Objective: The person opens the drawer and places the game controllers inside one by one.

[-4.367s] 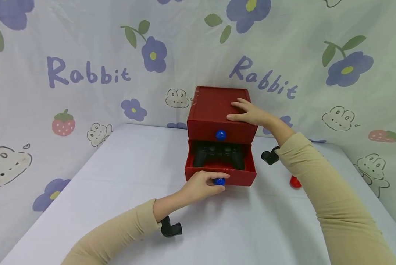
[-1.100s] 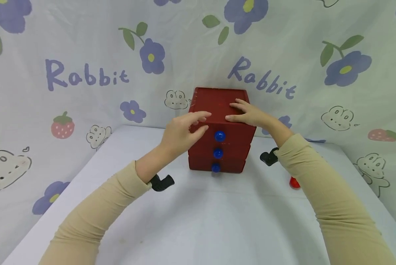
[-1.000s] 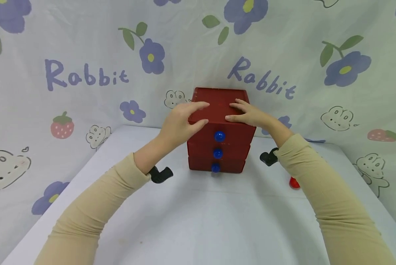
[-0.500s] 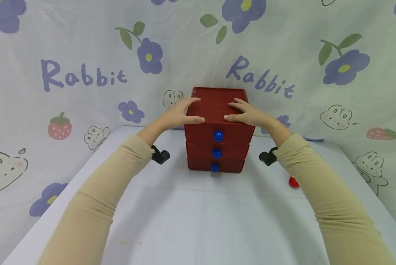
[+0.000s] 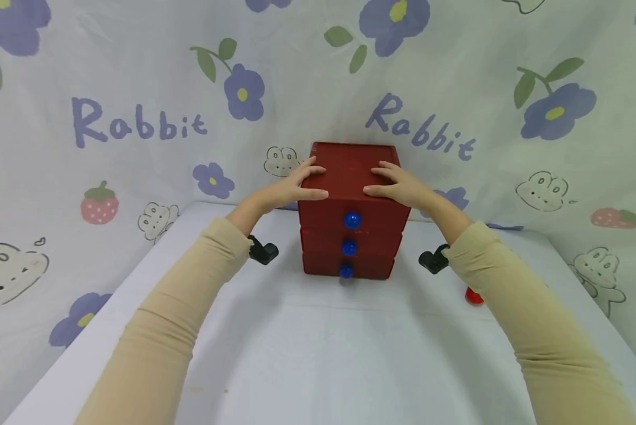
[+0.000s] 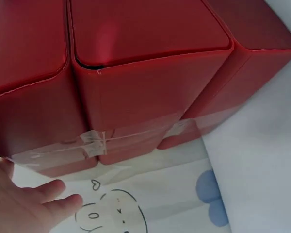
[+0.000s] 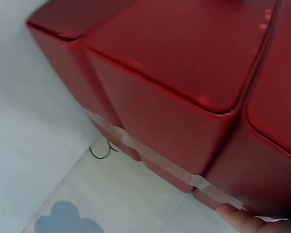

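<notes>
While the desk (image 5: 318, 354) under its pale cloth offers a smooth, possibly slippery surface, the red drawer chest (image 5: 352, 177) stands at its far end, just in front of the printed backdrop (image 5: 137, 88), with all three drawers pushed in. It looks to be three separate boxes stacked and joined at the back with clear tape (image 6: 94, 143), which the wrist views show wrinkled and lifting in places. The biggest risk, as I judge it, is that a sideways push or a lift by the top box alone strains that tape and lets the stack shear or come apart.

The left hand (image 5: 291, 188) lies with fingers straight over the top left edge, gripping nothing; the right hand (image 5: 400, 186) rests the same way on the top right edge. With flat palms and no curl round the sides, either hand could slip off the glossy top if pressure turns uneven, tipping the chest back against the backdrop.

The blue knobs (image 5: 352, 220) face forward; a forward tilt could let a drawer slide out. A small red object (image 5: 474, 296) lies near the right sleeve (image 5: 535, 330), and a sweep of that arm could knock it off the desk.
</notes>
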`<action>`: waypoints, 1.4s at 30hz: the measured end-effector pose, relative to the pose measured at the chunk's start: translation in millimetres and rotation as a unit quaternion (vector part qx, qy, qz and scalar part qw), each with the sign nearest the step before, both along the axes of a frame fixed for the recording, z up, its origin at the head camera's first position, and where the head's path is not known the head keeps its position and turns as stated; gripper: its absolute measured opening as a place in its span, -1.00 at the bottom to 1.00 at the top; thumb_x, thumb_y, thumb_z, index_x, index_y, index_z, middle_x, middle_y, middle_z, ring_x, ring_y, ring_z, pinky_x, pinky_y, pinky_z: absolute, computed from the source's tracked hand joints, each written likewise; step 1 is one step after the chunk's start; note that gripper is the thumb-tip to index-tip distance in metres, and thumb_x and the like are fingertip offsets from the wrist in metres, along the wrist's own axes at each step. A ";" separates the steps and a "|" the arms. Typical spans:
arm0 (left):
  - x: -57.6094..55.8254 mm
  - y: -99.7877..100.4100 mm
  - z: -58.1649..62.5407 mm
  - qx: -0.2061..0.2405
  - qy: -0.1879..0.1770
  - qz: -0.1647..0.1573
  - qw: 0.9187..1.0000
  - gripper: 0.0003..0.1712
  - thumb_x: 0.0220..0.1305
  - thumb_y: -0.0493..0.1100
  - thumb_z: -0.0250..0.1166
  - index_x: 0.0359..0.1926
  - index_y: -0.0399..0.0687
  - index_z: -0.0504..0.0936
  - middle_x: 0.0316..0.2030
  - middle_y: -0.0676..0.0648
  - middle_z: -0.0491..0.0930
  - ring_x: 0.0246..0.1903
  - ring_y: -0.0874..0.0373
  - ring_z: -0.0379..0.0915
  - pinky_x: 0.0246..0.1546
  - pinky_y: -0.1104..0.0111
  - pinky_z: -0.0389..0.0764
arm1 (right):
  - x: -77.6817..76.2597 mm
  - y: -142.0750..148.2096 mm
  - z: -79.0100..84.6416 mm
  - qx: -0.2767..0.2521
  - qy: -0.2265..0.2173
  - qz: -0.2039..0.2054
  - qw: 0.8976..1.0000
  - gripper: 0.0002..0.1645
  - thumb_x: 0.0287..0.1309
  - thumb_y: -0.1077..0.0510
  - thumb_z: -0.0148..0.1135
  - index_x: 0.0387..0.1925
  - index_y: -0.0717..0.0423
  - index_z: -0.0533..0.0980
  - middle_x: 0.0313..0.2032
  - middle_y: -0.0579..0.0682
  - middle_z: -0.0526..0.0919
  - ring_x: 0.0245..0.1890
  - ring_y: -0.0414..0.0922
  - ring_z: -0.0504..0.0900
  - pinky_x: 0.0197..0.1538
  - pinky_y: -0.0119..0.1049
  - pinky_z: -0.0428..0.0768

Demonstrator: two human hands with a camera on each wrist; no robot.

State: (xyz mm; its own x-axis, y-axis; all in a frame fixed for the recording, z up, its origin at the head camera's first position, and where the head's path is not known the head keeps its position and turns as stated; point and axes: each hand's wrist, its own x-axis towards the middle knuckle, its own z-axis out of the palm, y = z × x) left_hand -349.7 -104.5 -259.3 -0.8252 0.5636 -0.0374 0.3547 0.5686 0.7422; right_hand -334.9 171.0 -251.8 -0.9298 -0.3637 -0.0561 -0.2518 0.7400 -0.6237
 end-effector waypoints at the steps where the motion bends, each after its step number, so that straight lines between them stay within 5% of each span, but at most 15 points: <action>1: 0.4 0.3 -0.7 0.004 -0.004 -0.002 1.000 -0.22 0.16 0.17 0.14 0.35 0.18 0.07 0.41 0.23 -0.45 0.39 0.12 -0.55 0.29 -0.09 -0.16 | 2.2 2.1 -1.9 -0.014 -0.003 -0.003 1.000 -0.12 0.16 -0.20 0.06 0.39 0.03 0.02 0.43 -0.02 -0.23 0.41 0.08 -0.27 0.31 0.20 -0.12; 10: 3.3 -0.8 -0.4 0.014 -0.018 0.014 1.000 -0.26 0.20 0.12 0.14 0.35 0.12 0.09 0.41 0.10 -0.50 0.39 0.08 -0.59 0.31 -0.06 -0.18 | 30.7 28.4 -25.8 -0.166 -0.030 0.028 0.985 -0.27 0.29 -0.13 -0.11 0.40 -0.06 -0.03 0.41 -0.23 -0.42 0.40 -0.08 -0.44 0.30 0.22 -0.20; 14: 5.0 0.0 1.5 0.010 -0.023 0.017 1.000 -0.25 0.19 0.14 0.14 0.34 0.14 0.10 0.42 0.10 -0.51 0.40 0.05 -0.58 0.30 -0.08 -0.19 | 52.8 31.6 -38.4 -0.212 -0.006 0.036 0.977 -0.27 0.30 0.00 -0.05 0.40 0.02 -0.06 0.42 -0.17 -0.45 0.41 0.03 -0.29 0.31 0.18 -0.07; 18: 5.9 0.0 1.7 0.015 -0.034 0.018 0.999 -0.25 0.20 0.14 0.14 0.35 0.15 0.09 0.41 0.12 -0.52 0.40 0.04 -0.56 0.31 -0.07 -0.19 | 82.9 23.5 -56.6 -0.210 0.146 -0.007 0.967 -0.29 0.19 0.15 0.13 0.32 0.15 0.12 0.39 0.08 -0.04 0.34 0.14 0.02 0.25 0.20 0.06; 21: 5.6 -0.5 0.7 0.018 -0.037 0.019 0.999 -0.26 0.20 0.14 0.14 0.34 0.16 0.09 0.41 0.14 -0.52 0.40 0.04 -0.54 0.31 -0.06 -0.18 | 103.0 14.0 -71.2 -0.188 0.292 -0.056 0.936 -0.40 0.05 0.29 0.24 0.16 0.29 0.32 0.13 0.23 0.35 0.17 0.10 0.24 0.14 0.11 0.22; 24: 4.5 -1.0 -0.8 0.021 -0.037 0.019 0.999 -0.26 0.19 0.16 0.14 0.34 0.18 0.10 0.41 0.15 -0.52 0.40 0.05 -0.52 0.31 -0.06 -0.17 | 115.2 5.3 -85.3 -0.194 0.345 -0.058 0.916 -0.46 -0.03 0.38 0.27 0.06 0.35 0.39 -0.09 0.25 0.47 -0.04 0.06 0.38 -0.01 -0.08 0.34; 29: 4.2 -1.2 -1.6 0.019 -0.036 0.016 0.999 -0.25 0.18 0.18 0.13 0.34 0.19 0.09 0.41 0.15 -0.52 0.40 0.04 -0.51 0.30 -0.07 -0.16 | 122.5 -6.3 -108.6 -0.184 0.294 -0.033 0.938 -0.51 -0.01 0.36 0.28 0.02 0.31 0.42 -0.24 0.17 0.55 -0.20 0.00 0.48 -0.13 -0.30 0.47; 42: 4.2 -1.3 -3.2 0.019 -0.029 0.020 0.999 -0.27 0.19 0.17 0.13 0.33 0.19 0.11 0.41 0.15 -0.52 0.40 0.04 -0.50 0.30 -0.08 -0.14 | 108.7 -26.1 -140.8 -0.145 0.107 -0.012 0.983 -0.50 0.08 0.15 0.26 0.07 0.18 0.44 -0.19 0.16 0.60 -0.30 -0.05 0.58 -0.20 -0.26 0.56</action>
State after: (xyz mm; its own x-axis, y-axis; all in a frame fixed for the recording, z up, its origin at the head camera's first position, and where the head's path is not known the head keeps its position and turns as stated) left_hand -345.5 -105.9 -262.5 -0.8442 0.5321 -0.0648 0.2882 0.5524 0.7822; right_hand -226.1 144.9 -392.6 -0.9173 -0.3136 0.2454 -0.3856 0.5455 -0.7442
